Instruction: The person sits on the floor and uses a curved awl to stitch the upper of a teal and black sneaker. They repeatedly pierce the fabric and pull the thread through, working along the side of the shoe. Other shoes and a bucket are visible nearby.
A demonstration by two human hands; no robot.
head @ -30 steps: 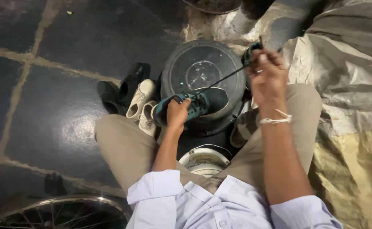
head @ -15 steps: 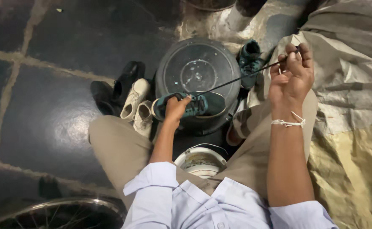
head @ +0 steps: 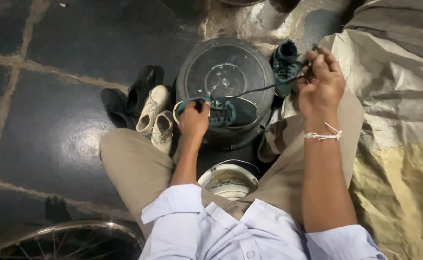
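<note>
My left hand grips a dark teal sneaker by its heel end, over the rim of a round black basin with a little water in it. My right hand is closed on the end of a dark shoelace drawn taut from the sneaker's eyelets up to the right. A second teal sneaker stands just beyond the basin, beside my right hand.
A pair of white sneakers and black shoes lie left of the basin. A small white bucket sits between my knees. A grey and yellow tarpaulin covers the right. A bicycle wheel lies at the lower left.
My right hand has pulled the lace farther up and right, stretching it out of the sneaker. My left hand has stayed on the sneaker over the basin.
</note>
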